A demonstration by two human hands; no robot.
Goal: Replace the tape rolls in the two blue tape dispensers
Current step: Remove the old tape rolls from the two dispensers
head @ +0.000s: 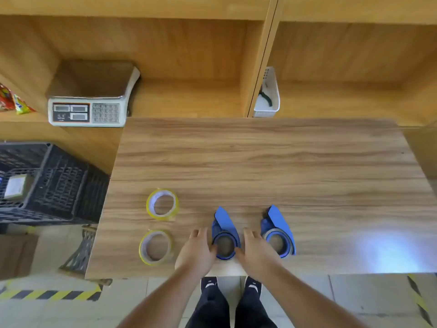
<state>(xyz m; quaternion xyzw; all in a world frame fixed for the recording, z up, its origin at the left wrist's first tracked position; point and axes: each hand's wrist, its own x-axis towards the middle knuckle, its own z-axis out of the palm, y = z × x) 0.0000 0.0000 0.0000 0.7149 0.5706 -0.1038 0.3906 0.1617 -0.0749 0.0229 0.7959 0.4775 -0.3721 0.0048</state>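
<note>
Two blue tape dispensers lie on the wooden table [260,162] near its front edge. The left dispenser [225,235] sits between my hands; the right dispenser [279,233] is just beyond my right hand. My left hand [197,250] rests flat beside the left dispenser's ring, thumb touching it. My right hand [256,250] lies flat on the other side, thumb at the ring's edge. Neither hand grips anything. Two yellowish clear tape rolls lie flat at the left: the far roll [162,204] and the near roll [156,247].
A weighing scale [91,100] stands on the shelf at the back left. A black plastic crate [49,183] sits left of the table. A white basket [267,95] hangs by the shelf divider. Hazard tape marks the floor.
</note>
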